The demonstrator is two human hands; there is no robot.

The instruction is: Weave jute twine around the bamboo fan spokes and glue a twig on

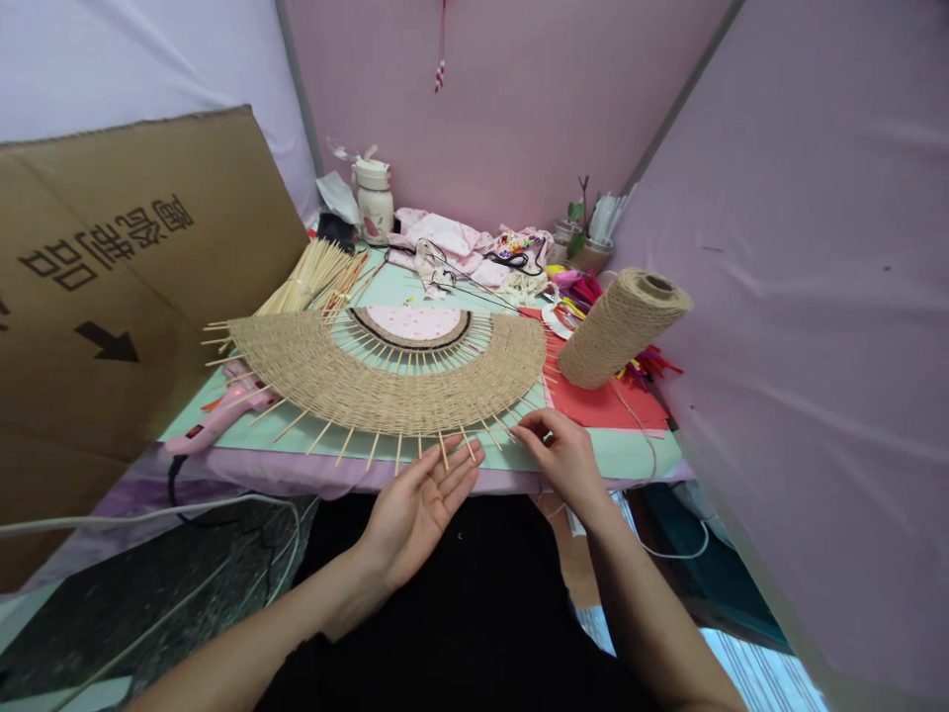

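A half-ring fan of woven tan twine [415, 400] on thin wooden sticks lies at the table's front edge, its stick ends pointing toward me. Inside its arc is a pink dotted half-circle [415, 321] with a dark rim. Palm up, my left hand [419, 509] is open, its fingers extended under the front stick ends. My right hand [560, 450] is closed in a pinch beside the sticks at the fan's lower right; what its fingertips hold is too small to make out. A large spool of twine [619, 331] stands tilted at the right, with a loose strand running down.
A pink glue gun [222, 420] lies left of the fan, near a large cardboard sheet [148, 267]. Behind are a bundle of sticks [303, 277], a white bottle [375, 203] and pink cloth [452, 242]. Red sheets [593, 405] lie under the spool. Cords hang below the table edge.
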